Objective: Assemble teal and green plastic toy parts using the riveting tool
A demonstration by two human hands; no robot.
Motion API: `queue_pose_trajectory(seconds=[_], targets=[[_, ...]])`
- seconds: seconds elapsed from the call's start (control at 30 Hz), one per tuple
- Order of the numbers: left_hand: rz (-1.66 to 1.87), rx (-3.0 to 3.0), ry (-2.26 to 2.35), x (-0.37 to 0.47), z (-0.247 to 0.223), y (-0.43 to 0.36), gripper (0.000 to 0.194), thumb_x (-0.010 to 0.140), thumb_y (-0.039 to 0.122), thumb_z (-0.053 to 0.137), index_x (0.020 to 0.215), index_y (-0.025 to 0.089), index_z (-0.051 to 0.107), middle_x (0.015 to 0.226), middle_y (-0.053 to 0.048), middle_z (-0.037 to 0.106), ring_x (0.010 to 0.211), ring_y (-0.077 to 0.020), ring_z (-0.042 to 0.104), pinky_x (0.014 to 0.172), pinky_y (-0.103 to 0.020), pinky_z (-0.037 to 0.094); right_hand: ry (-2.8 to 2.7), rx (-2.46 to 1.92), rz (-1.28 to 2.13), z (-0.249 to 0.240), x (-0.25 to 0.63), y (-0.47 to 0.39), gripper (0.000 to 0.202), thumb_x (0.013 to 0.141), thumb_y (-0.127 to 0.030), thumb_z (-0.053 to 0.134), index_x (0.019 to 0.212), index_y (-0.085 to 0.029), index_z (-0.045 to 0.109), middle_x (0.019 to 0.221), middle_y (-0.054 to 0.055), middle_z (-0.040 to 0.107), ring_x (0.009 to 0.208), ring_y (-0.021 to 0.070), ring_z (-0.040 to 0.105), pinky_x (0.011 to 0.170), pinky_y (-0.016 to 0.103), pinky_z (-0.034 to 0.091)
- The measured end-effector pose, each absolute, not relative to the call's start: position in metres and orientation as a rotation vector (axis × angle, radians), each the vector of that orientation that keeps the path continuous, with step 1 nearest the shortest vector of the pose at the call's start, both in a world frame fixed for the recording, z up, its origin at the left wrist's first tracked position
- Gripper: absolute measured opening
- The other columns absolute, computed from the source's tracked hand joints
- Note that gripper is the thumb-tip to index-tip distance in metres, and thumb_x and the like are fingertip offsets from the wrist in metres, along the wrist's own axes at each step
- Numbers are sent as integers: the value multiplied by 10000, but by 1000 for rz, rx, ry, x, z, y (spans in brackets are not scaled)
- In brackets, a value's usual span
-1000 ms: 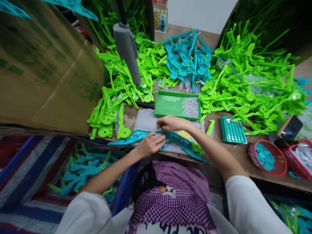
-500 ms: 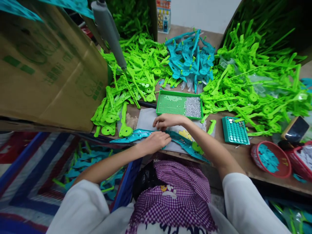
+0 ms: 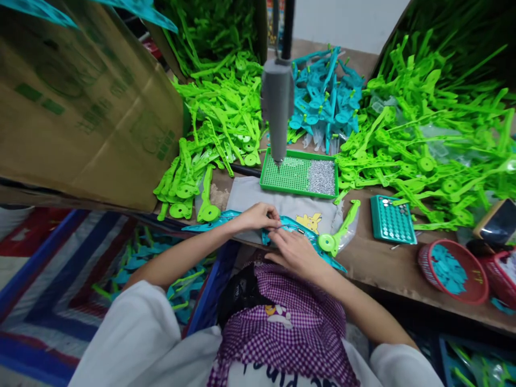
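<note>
A long blue plastic part (image 3: 288, 221) with curved arms lies across the grey cloth at the table's front edge. A thin dark strand runs near its middle. There my left hand (image 3: 260, 216) is closed in a pinch, thumb and fingertips together; what it grips is too small to make out. My right hand (image 3: 296, 250) lies over the part's near edge, fingers stretched towards the left fingertips and thumb apart. A green plastic lever with a round end (image 3: 330, 243) sits on the part's right arm. Behind it, a grey powered screwdriver (image 3: 278, 107) hangs over the green screw tray (image 3: 298, 191).
Green levers (image 3: 226, 113) heap at left, with another green heap (image 3: 423, 145) at right. Blue parts (image 3: 326, 91) pile between them. A cardboard box (image 3: 88, 113) stands left. A teal tray of small discs (image 3: 393, 220) and a red basket (image 3: 479, 274) are at right.
My right hand has come back from above the blue part to its near edge. My left hand has shifted up and is now pinching. The hanging screwdriver appears further right, over the tray.
</note>
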State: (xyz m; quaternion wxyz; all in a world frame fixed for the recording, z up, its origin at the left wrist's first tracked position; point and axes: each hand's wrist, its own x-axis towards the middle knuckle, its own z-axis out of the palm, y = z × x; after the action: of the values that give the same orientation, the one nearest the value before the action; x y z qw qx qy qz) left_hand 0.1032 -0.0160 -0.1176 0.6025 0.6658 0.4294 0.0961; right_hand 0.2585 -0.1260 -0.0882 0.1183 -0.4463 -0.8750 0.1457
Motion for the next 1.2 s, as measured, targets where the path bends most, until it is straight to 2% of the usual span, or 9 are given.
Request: queue_pose_trajectory(seconds=[0.1, 0.2, 0.37, 0.43, 0.5, 0.63, 0.77, 1.0, 1.2], targets=[[282, 1501, 982, 101, -120, -18, 186, 662, 266, 725, 720, 116, 633, 621, 3, 625, 560, -99, 554, 534, -200, 425, -2512, -1349, 331, -96, 251, -127, 230, 966, -280, 414, 1044, -158, 592, 976, 108, 669, 859, 221, 635, 732, 333, 457], [346, 1414, 938, 93, -118, -25, 230, 702, 325, 709, 759, 123, 614, 625, 3, 627, 557, -109, 572, 547, -217, 452, -2260, -1493, 446, -93, 264, -117, 256, 968, -326, 417, 1034, -166, 606, 935, 84, 677, 852, 199, 634, 741, 300, 447], [582, 1603, 882, 86, -113, -50, 162, 768, 294, 683, 749, 139, 637, 1001, -78, 711, 882, -175, 662, 786, -272, 497, -2044, -1807, 660, -88, 290, -99, 322, 934, -468, 459, 909, -219, 663, 834, 40, 712, 737, 191, 639, 640, 287, 386], [634, 1709, 916, 88, -113, -61, 105, 791, 258, 666, 769, 156, 654, 961, -56, 725, 897, -179, 668, 817, -279, 491, -2035, -1893, 694, -89, 293, -90, 370, 929, -505, 443, 855, -227, 676, 783, 43, 713, 730, 200, 644, 609, 286, 358], [705, 1794, 1023, 92, -115, -69, 72, 798, 236, 660, 775, 168, 659, 840, -26, 728, 807, -166, 673, 764, -266, 493, -2070, -1911, 689, -90, 293, -83, 397, 925, -523, 437, 821, -223, 675, 775, 53, 709, 743, 209, 643, 610, 290, 352], [879, 1852, 1195, 101, -123, -75, 72, 808, 212, 642, 748, 173, 638, 743, 2, 703, 703, -137, 653, 688, -238, 477, -2099, -1702, 638, -90, 297, -78, 319, 910, -488, 499, 966, -205, 636, 880, 61, 683, 771, 190, 619, 673, 296, 409], [914, 1873, 1221, 104, -128, -75, 58, 810, 196, 628, 755, 177, 629, 728, 11, 686, 686, -127, 639, 682, -231, 471, -2100, -1475, 554, -92, 302, -90, 250, 922, -419, 509, 985, -193, 595, 872, 56, 631, 778, 173, 601, 698, 289, 451], [878, 1837, 1219, 102, -129, -75, 74, 821, 236, 628, 778, 177, 621, 724, 12, 676, 679, -123, 628, 664, -226, 471, -2368, -1420, -48, -105, 298, -100, 208, 960, -277, 433, 1054, -172, 587, 945, 87, 644, 761, 192, 572, 705, 318, 423], [865, 1825, 1181, 101, -127, -75, 93, 830, 246, 615, 770, 174, 616, 736, 8, 678, 682, -120, 622, 671, -226, 478, -2593, -1402, -28, -103, 296, -84, 232, 966, -196, 377, 1035, -174, 597, 914, 95, 632, 813, 209, 560, 729, 320, 390]])
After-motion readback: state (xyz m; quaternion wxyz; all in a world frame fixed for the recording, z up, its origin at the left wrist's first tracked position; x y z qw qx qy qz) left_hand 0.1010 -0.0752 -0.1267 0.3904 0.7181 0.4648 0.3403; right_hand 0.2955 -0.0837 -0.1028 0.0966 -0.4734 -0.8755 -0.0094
